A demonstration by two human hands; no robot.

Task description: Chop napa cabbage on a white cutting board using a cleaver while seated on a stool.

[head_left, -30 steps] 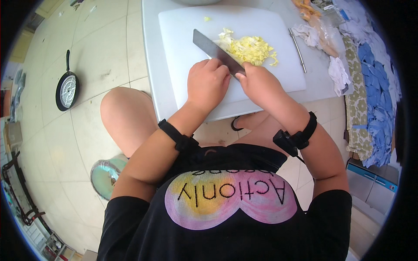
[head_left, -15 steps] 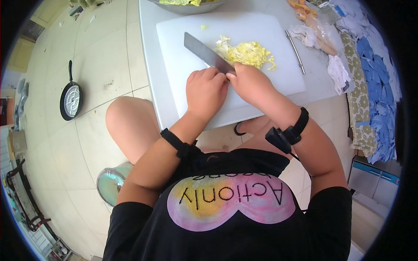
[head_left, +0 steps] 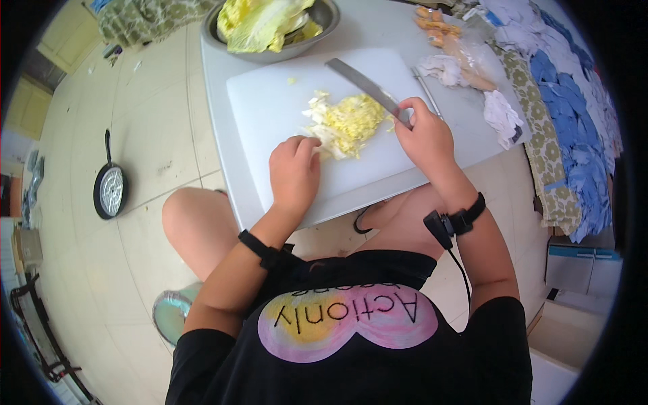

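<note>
Sitting past the far left corner of the cutting board (head_left: 256, 104), a metal bowl (head_left: 305, 47) holds uncut cabbage leaves (head_left: 264, 23); on the board's left, the left hand (head_left: 294, 165) curls, its grip unclear; mid-board lies shredded cabbage (head_left: 351, 125), already cut; board's right, the right hand (head_left: 426, 133) clasps a kitchen knife (head_left: 365, 84)

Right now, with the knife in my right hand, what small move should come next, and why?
Probably use your left hand to nudge the shredded napa cabbage together: that hand is at the pile's left edge, the shreds lie spread unevenly on the white cutting board, and your right hand holds the kitchen knife toward the pile's right, clear of your left hand.
</note>
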